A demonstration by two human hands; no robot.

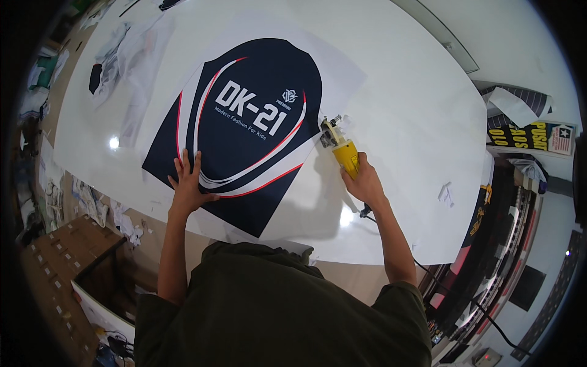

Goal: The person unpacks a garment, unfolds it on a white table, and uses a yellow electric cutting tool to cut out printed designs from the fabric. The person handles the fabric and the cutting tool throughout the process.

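Note:
A dark navy shirt panel point(251, 140) with white and red curved stripes and white print lies flat on the white table point(403, 104). My left hand point(191, 188) presses on its lower left part, fingers spread. My right hand point(365, 183) is wrapped round the yellow body of an electric cloth cutter point(347, 156). The cutter's metal head is at the panel's right edge, beside the curved side. Whether the blade touches the cloth I cannot tell. White paper or cloth shows around the panel's upper edges.
Crumpled pale sheets point(113, 67) lie at the table's far left, and small white scraps point(446, 194) at the right. The cutter's black cord point(455, 290) runs off the table's right side. Brown cartons point(61, 269) stand at lower left. Fabric rolls point(501, 244) are stacked at right.

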